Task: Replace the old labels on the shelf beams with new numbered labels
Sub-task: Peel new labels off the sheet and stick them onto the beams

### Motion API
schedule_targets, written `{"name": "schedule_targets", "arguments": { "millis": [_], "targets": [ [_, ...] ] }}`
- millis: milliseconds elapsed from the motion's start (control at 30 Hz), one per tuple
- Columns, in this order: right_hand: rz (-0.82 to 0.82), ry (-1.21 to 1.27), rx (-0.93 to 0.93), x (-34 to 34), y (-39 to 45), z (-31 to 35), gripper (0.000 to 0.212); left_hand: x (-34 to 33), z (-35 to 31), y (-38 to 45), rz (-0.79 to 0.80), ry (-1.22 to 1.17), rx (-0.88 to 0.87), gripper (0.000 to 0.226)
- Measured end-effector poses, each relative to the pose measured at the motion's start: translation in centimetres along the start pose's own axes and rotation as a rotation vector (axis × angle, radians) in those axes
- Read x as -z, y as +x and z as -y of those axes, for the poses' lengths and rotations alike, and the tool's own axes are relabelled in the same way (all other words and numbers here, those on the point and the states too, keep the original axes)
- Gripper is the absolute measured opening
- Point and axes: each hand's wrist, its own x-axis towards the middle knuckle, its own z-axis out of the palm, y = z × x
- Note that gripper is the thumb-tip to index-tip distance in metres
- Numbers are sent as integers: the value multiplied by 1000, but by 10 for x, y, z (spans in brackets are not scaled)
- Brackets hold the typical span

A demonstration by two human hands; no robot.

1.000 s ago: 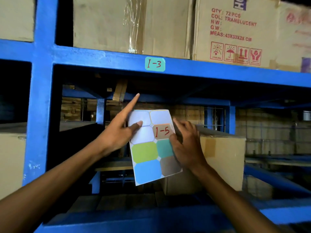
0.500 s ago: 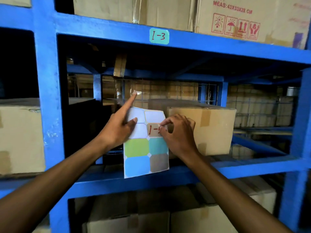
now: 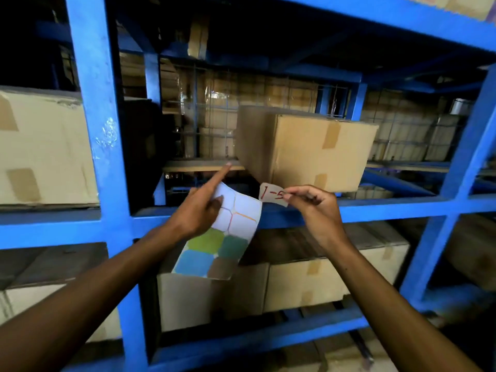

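My left hand (image 3: 200,208) holds a sticker sheet (image 3: 217,242) by its upper left corner, index finger stretched up. The sheet's top cells are bare white backing; green, teal, blue and brown stickers fill the lower rows. My right hand (image 3: 314,208) pinches a brownish label marked "1-5" (image 3: 271,194) in red, peeled off the sheet and held just to the sheet's upper right. The label hangs right above the middle blue shelf beam (image 3: 375,209), in front of a cardboard box (image 3: 303,149).
A blue upright post (image 3: 99,135) stands at the left and another blue post (image 3: 461,183) at the right. Cardboard boxes fill the bay below (image 3: 322,280) and the left bay (image 3: 40,149). A lower beam (image 3: 255,339) runs across the bottom.
The right hand peeled the "1-5" label off the sheet and carried it to the right. The view tilted down, so the upper beam with the "1-3" label left the frame.
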Motion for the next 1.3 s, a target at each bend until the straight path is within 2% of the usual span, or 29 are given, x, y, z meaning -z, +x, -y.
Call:
{"name": "schedule_targets", "arguments": {
  "millis": [100, 233, 467, 567, 800, 967, 1300],
  "targets": [
    [-8, -120, -69, 6, -3, -28, 9, -14, 10, -14, 116, 20, -55, 67],
    [40, -253, -116, 6, -7, -62, 11, -34, 18, -29, 242, 167, -132, 86],
    [65, -294, -110, -2, 3, -86, 15, -61, 38, -30, 397, 453, -132, 93],
    [62, -304, -103, -4, 7, -94, 15, -70, 40, -23, 423, 537, -143, 96],
    [69, -329, -103, -4, 12, -103, 17, -84, 25, 0, 477, 767, -74, 85],
    [69, -318, -97, -3, 15, -106, 18, -91, 31, 5, 511, 849, -75, 94],
    [-11, -366, -56, -8, 23, -112, 17, -93, 36, 2, 440, 881, -114, 97]
  ]
}}
